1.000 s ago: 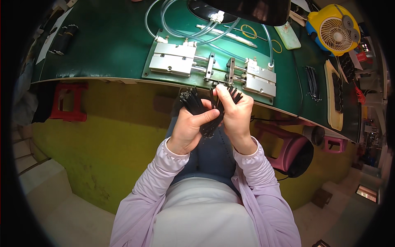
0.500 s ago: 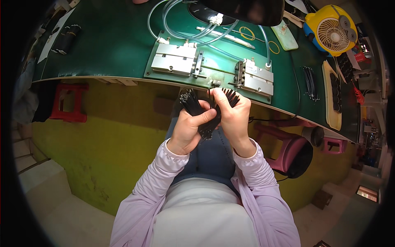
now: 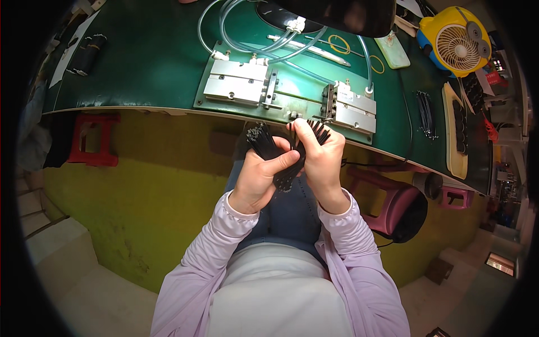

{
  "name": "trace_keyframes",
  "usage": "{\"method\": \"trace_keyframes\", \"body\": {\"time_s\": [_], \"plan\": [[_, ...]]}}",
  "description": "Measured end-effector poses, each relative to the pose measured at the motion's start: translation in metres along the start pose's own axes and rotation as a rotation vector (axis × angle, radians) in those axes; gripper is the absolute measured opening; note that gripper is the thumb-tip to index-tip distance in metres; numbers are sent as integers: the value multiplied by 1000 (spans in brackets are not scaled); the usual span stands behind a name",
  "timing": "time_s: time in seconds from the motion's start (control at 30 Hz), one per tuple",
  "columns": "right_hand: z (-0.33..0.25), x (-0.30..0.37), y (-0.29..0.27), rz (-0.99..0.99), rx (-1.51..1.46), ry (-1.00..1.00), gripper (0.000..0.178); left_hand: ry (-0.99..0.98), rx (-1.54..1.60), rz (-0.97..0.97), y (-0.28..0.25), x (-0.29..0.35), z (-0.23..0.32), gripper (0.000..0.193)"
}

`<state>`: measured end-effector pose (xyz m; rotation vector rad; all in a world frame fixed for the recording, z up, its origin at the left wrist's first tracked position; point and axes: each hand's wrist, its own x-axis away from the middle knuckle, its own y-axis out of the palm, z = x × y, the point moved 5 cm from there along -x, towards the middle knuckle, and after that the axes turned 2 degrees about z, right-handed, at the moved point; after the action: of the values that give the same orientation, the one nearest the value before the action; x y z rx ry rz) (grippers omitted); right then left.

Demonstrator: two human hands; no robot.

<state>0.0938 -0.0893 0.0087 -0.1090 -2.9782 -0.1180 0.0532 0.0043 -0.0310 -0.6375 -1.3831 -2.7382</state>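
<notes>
My left hand (image 3: 254,178) is closed around a thick bunch of thin black wires (image 3: 260,141) with pale tips, fanned upward and also poking out below the palm. Close beside it, my right hand (image 3: 324,163) is closed on more black wires (image 3: 318,132), which spread out past its fingers. The right thumb and forefinger pinch at the top of their wires; the exact strand between them is too small to make out. Both hands are held just in front of the bench edge, over my lap. Where the two bunches cross, fingers partly hide them.
On the green bench (image 3: 151,78) a fixture has a left metal block (image 3: 233,84) and a right metal block (image 3: 353,109), with clear air tubes (image 3: 224,22). Beyond lie a pen (image 3: 314,51), a yellow fan (image 3: 457,45), more black wires (image 3: 426,115) and a cream tray (image 3: 452,146).
The hands stay together with the wires in them, nearly in the same place. The right hand has shifted very slightly to the right; the bench view has moved a little.
</notes>
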Motion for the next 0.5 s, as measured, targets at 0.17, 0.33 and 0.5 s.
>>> {"method": "trace_keyframes", "body": {"time_s": [0.17,0.33,0.5], "plan": [[0,-1,-1,9,-25,13,20,2,-6,-21,2,-2,1,14],[-1,0,-1,7,-6,-1,21,-31,32,-14,4,-1,2,13],[-4,5,2,-37,16,-10,22,-16,28,36,3,3,2,11]]}}
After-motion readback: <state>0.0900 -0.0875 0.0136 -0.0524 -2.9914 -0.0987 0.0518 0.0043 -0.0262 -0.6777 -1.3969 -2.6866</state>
